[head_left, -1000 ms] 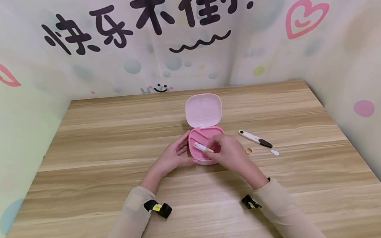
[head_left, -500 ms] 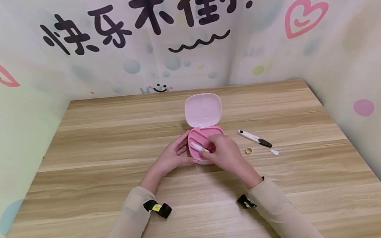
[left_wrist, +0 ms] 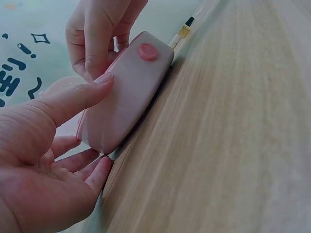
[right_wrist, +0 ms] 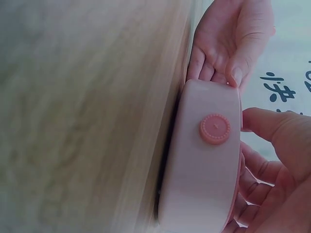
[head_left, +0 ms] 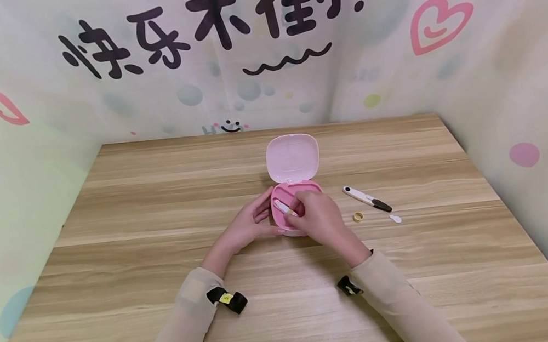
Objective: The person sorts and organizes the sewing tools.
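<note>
A pink case [head_left: 279, 224] with divided compartments stands on the table, its pale pink lid [head_left: 292, 158] tipped back. My left hand [head_left: 248, 224] steadies it from the left, thumb on the front rim and fingers around the side. In the left wrist view, the thumb lies along the top edge of the case's front wall [left_wrist: 121, 97]. My right hand [head_left: 319, 216] pinches a small white tube [head_left: 282, 207] with printed marks, slanted low over the left compartment. In the right wrist view, the fingers reach over the rim above the round pink button [right_wrist: 215, 129]; the tube is hidden there.
Right of the case, a slim white tool [head_left: 358, 194] with a black end lies on the wooden table [head_left: 109, 209]. Near it are a gold ring [head_left: 358, 216] and a small white oval piece [head_left: 395, 218]. A printed cloth [head_left: 173, 103] hangs behind the table.
My right hand has shifted a little left over the case, and the white tube has moved left and turned steeper along the compartment. The left hand and case have stayed in place.
</note>
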Action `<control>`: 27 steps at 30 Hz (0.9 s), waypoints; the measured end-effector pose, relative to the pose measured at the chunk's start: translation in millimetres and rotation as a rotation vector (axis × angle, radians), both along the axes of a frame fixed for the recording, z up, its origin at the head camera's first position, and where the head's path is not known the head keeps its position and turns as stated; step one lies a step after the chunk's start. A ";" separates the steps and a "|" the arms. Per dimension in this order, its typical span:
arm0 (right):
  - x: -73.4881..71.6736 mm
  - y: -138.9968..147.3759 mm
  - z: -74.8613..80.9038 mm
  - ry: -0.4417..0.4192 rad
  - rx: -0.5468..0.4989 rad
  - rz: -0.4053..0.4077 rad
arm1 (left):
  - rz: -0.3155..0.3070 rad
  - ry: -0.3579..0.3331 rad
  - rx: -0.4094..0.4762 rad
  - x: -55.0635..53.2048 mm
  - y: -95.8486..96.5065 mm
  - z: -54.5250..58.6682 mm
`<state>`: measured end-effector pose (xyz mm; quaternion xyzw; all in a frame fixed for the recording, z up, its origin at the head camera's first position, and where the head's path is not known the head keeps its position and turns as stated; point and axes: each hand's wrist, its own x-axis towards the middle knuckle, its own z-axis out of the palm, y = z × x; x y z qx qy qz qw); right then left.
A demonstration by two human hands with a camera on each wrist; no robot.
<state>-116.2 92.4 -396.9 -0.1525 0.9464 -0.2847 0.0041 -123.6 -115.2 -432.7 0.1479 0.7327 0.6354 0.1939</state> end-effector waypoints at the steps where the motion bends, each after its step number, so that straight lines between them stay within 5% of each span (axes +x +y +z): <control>1: -0.3 -0.3 -0.1 0.003 -0.001 -0.001 | 0.001 0.000 -0.002 0.1 0.1 0.4; 27: 12.4 26.4 4.4 -0.034 -0.138 0.034 | -0.008 0.016 -0.020 0.6 -0.7 -0.5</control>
